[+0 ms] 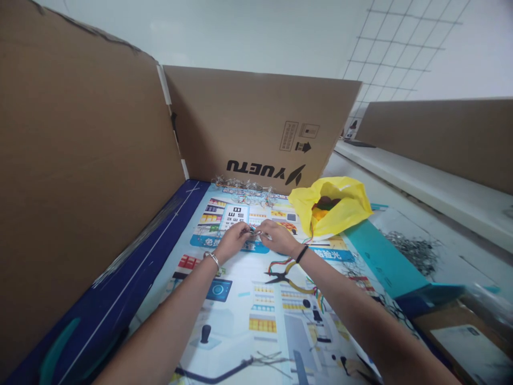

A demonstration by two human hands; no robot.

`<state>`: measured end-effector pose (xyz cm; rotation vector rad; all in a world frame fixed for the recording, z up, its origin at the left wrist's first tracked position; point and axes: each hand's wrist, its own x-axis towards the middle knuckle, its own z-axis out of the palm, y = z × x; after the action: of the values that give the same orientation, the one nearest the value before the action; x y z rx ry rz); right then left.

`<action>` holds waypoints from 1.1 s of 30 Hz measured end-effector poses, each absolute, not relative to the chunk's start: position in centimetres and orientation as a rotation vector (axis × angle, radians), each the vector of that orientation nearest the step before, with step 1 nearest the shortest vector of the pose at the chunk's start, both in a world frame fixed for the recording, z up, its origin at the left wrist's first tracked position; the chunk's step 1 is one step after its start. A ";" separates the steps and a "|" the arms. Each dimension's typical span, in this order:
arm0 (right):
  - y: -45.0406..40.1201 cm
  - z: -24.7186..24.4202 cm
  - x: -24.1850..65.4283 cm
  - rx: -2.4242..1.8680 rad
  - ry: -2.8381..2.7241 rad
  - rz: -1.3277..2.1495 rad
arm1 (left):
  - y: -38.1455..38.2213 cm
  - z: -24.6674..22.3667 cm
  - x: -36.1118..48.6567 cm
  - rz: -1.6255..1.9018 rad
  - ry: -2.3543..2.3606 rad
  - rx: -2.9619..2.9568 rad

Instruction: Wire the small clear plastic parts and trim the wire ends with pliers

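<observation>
Left hand (234,240) and right hand (278,237), nearly closed, are pinching small piece (254,231); pliers (281,277) are lying on printed sheet (230,321) before cardboard panel (232,117).

Pale wall (256,32) is filling the top. Tall brown cardboard panel (80,160) is rising at left, meeting a back panel (248,117) that's carrying upside-down YUETU print; shadow is darkening their corner. Another brown panel (449,141) is standing at right, behind a white ledge (420,161). Dark-lined grid (396,45) is showing upper right, possibly wire mesh, too blurry to confirm. Soft, cool light is falling over everything.
</observation>
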<state>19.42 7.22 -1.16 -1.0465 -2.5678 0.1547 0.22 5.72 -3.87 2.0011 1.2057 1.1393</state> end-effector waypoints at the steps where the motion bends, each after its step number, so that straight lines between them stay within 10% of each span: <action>1: 7.2 -1.3 19.5 -1.044 -2.554 0.159 | 5.7 -3.8 0.3 1.149 1.210 2.014; 33: 7.7 -1.6 18.4 -1.034 -2.421 0.236 | 5.1 -2.8 0.0 1.033 1.539 2.431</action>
<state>18.42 7.68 -1.62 -1.0336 -2.4210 0.2358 -0.05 5.06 -2.82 2.4305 1.5390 1.0330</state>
